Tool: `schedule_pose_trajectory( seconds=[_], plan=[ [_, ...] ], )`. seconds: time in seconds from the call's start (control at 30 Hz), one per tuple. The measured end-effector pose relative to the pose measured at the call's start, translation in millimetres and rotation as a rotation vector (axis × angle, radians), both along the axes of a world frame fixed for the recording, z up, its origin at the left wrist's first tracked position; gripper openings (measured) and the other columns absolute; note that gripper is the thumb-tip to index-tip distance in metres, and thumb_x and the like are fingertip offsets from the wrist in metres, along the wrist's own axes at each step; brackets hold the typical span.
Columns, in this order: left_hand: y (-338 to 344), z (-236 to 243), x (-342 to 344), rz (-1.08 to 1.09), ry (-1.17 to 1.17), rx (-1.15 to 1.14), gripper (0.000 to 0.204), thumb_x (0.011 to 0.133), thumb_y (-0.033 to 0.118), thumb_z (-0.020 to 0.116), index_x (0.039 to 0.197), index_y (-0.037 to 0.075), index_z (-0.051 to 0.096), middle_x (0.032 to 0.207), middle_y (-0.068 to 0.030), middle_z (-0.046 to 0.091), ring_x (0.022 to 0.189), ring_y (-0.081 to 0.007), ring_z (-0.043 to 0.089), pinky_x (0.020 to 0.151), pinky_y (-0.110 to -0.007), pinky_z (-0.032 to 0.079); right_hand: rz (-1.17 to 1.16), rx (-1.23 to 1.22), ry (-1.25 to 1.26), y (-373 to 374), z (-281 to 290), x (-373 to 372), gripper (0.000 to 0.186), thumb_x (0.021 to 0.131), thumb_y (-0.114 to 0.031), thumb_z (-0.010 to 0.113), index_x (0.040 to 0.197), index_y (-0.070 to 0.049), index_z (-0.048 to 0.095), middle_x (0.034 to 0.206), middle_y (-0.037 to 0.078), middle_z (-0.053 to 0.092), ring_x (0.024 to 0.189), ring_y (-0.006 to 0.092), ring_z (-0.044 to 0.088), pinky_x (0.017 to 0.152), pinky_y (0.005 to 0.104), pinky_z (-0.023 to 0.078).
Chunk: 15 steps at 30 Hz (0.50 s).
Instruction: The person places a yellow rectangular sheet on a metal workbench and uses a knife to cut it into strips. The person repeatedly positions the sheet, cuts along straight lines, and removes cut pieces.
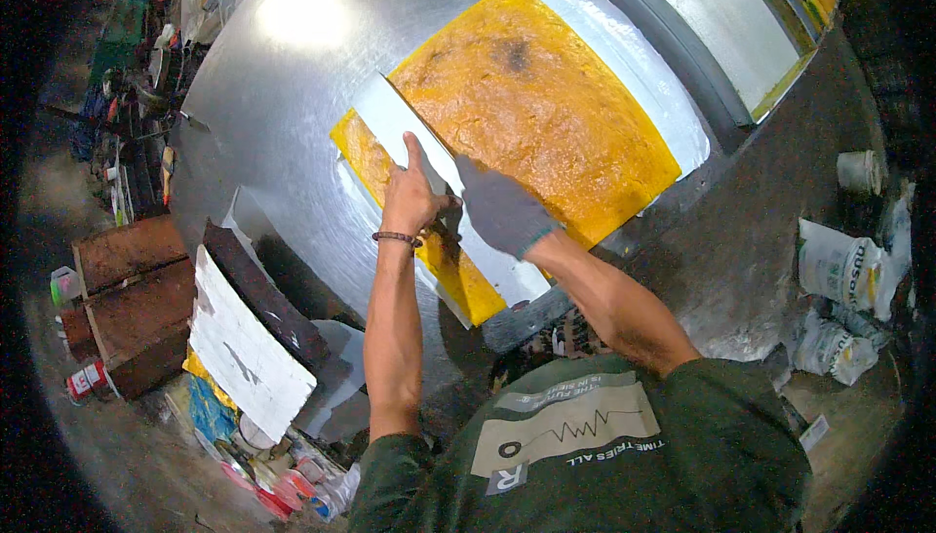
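A yellow-orange slab (531,114) with a rough, glossy surface and a dark spot lies on the metal table. Across its left part runs a flat pale straight strip (385,109), tilted from upper left to lower right. My left hand (414,197), bare with a beaded bracelet, presses on this strip, index finger stretched along it and thumb apart. Against the strip's right edge is my right hand (502,206) in a grey glove, its fingers closed and pointing away from me. Whatever the glove may hold is hidden beneath it. A narrow yellow band of the slab shows left of the strip.
The shiny metal table (263,94) curves around the slab. A grey-edged panel (682,45) lies at the far right. Brown boxes (136,289) and a white board (244,338) stand at left. White bags (843,265) and a tub (860,172) sit on the right.
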<state>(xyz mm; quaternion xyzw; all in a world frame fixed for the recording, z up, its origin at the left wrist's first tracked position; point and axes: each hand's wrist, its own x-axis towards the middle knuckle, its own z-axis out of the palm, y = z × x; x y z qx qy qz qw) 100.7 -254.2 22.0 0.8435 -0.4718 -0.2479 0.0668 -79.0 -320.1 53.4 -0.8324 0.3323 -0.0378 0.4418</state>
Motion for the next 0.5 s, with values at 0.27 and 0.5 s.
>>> schedule_pose_trajectory(
  seconds=[0.27, 0.5],
  plan=[
    [-5, 10, -4, 0.049, 0.084, 0.044, 0.141, 0.054, 0.027, 0.097, 0.157, 0.001, 0.004, 0.117, -0.0458, 0.052, 0.107, -0.0534, 0.060, 0.093, -0.047, 0.052, -0.007, 0.024, 0.026, 10, 2, -18, 0.032, 0.092, -0.006, 0.051, 0.122, 0.003, 0.045, 0.091, 0.035, 0.064, 0.084, 0.0484, 0.066, 0.067, 0.0566, 0.051],
    [-1, 3, 1, -0.007, 0.036, 0.008, 0.140, 0.056, 0.028, 0.096, 0.156, -0.001, 0.004, 0.111, -0.0440, 0.055, 0.101, -0.0509, 0.062, 0.091, -0.045, 0.053, -0.049, -0.026, -0.129, 24, -2, -41, 0.032, 0.091, -0.005, 0.049, 0.122, 0.004, 0.046, 0.085, 0.033, 0.065, 0.080, 0.0481, 0.066, 0.066, 0.0564, 0.051]
  ],
)
